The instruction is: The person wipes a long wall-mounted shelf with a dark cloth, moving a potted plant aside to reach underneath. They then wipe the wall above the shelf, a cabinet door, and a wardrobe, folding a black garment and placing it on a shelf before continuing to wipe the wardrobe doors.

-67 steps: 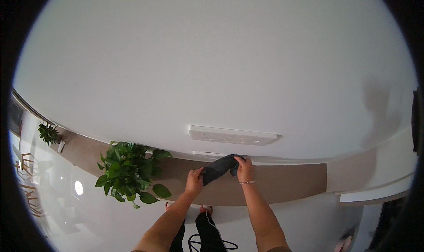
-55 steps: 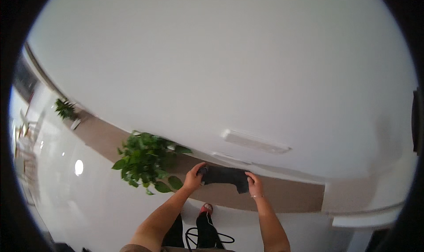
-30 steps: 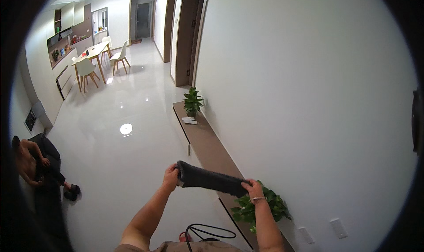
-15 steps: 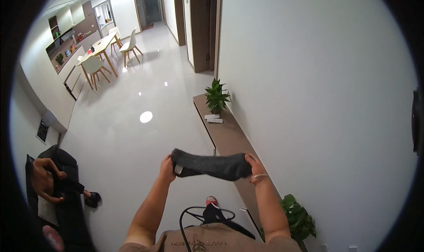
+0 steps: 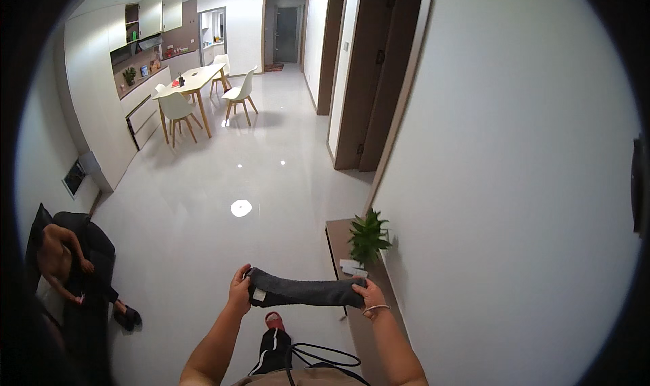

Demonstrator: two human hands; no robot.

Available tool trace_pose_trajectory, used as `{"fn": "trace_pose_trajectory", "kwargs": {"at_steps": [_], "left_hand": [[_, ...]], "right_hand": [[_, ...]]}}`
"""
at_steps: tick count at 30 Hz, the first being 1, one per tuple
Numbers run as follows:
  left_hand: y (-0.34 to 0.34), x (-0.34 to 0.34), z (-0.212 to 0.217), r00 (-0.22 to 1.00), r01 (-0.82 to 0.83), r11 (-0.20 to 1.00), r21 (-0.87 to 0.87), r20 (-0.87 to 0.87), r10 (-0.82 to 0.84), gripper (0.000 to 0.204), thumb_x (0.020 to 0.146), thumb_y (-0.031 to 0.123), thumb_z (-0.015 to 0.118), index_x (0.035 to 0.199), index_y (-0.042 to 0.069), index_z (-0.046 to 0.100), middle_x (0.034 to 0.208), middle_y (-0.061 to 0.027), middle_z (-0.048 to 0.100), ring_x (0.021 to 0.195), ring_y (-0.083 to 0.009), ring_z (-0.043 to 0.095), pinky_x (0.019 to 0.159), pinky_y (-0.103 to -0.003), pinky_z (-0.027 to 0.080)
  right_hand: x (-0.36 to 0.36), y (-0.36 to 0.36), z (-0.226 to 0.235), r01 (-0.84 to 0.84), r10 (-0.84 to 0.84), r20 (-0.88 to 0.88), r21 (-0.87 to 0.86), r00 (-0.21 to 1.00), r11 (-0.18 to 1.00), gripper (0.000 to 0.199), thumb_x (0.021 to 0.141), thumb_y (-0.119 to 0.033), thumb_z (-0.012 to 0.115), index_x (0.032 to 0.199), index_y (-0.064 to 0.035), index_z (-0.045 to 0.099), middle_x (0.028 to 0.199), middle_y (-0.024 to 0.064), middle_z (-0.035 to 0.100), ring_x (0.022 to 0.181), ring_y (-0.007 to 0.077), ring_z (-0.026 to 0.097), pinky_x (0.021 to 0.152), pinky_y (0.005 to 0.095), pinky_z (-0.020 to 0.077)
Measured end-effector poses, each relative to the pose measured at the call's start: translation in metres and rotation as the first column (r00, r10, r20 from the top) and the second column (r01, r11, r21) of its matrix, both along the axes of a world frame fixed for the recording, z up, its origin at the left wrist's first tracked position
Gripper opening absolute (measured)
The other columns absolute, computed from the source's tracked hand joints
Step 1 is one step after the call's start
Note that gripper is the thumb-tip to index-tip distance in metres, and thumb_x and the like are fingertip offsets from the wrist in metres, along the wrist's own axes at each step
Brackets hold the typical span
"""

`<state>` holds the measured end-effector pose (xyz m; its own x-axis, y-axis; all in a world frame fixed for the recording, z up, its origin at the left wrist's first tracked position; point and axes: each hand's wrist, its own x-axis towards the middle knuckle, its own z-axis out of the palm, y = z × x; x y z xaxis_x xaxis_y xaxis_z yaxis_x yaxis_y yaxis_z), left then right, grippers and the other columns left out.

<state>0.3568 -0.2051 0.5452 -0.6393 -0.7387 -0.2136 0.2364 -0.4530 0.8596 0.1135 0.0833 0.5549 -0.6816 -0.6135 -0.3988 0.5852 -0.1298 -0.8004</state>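
Observation:
A dark grey cloth point(image 5: 305, 292), folded into a long narrow strip, is stretched level between my two hands above the floor. A small white label shows near its left end. My left hand point(image 5: 240, 288) grips the left end, fingers closed round the edge. The right end is pinched in my right hand point(image 5: 370, 297), which has a light bracelet at the wrist. Below the cloth, one of my feet shows in a red slipper point(image 5: 274, 320).
Along the right wall runs a low brown cabinet point(image 5: 338, 235) with a potted plant point(image 5: 369, 237) and white remotes point(image 5: 353, 267). At left, a person point(image 5: 61, 257) sits on a black sofa point(image 5: 95, 240). A dining table point(image 5: 198, 79) with white chairs point(image 5: 177, 106) stands farther off.
The view has tilted up and shifted, showing more of the hallway. The cloth is pulled straighter and sits lower in view. A foot has come forward. Both hands keep their grip.

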Motion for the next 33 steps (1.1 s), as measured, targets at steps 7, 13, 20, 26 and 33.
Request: {"fn": "trace_pose_trajectory", "kwargs": {"at_steps": [7,13,20,26,33], "left_hand": [[-0.136,-0.084,0.008,0.994,0.104,0.992,-0.074,-0.009,-0.105,0.048,0.097,0.009,0.051,0.143,0.002,0.037,0.133,-0.0134,0.052,0.118,-0.0212,0.055,0.099,-0.032,0.046],[-0.252,-0.210,0.046,0.963,0.194,0.980,-0.040,-0.184,-0.198,0.051,0.104,0.035,0.042,0.141,0.001,0.039,0.136,-0.0115,0.049,0.125,-0.0199,0.048,0.106,-0.033,0.038],[-0.339,-0.333,0.081,0.961,0.239,0.947,-0.215,-0.083,-0.262,0.070,0.090,0.004,0.060,0.150,0.007,0.024,0.113,-0.0150,0.061,0.100,-0.0194,0.062,0.089,-0.032,0.050],[-0.420,-0.441,0.066,0.972,0.190,0.954,-0.233,-0.090,-0.216,0.064,0.092,0.002,0.055,0.149,0.011,0.030,0.110,-0.0126,0.064,0.093,-0.0152,0.062,0.088,-0.028,0.050],[-0.505,-0.543,0.124,0.961,0.222,0.947,-0.233,-0.112,-0.253,0.067,0.090,-0.005,0.049,0.151,0.014,0.030,0.108,-0.0097,0.064,0.096,-0.0136,0.062,0.089,-0.028,0.049]], "right_hand": [[-0.087,-0.127,0.029,-0.041,0.034,-0.194,-0.036,0.980,0.999,0.034,0.094,-0.001,0.053,0.128,-0.0004,0.056,0.113,0.0127,0.064,0.101,0.0215,0.063,0.091,0.0329,0.0516],[-0.166,-0.228,0.107,0.077,-0.106,-0.210,-0.143,0.972,0.987,0.034,0.098,-0.004,0.047,0.131,-0.0018,0.055,0.117,0.0117,0.063,0.105,0.0238,0.063,0.098,0.0361,0.0489],[-0.285,-0.305,0.068,0.285,-0.365,-0.284,-0.286,0.887,0.915,0.042,0.098,-0.002,0.045,0.140,-0.0072,0.046,0.114,0.0106,0.063,0.100,0.0201,0.064,0.090,0.0346,0.0539],[-0.392,-0.391,0.043,0.453,-0.419,-0.510,-0.063,0.751,0.889,0.049,0.095,-0.003,0.051,0.143,-0.0115,0.044,0.144,0.0110,0.043,0.120,0.0190,0.053,0.100,0.0299,0.0435],[-0.502,-0.508,0.101,0.362,-0.395,-0.023,-0.352,0.918,0.863,0.047,0.093,-0.006,0.058,0.138,-0.0131,0.048,0.113,0.0045,0.059,0.094,0.0148,0.062,0.083,0.0279,0.0535]]}}
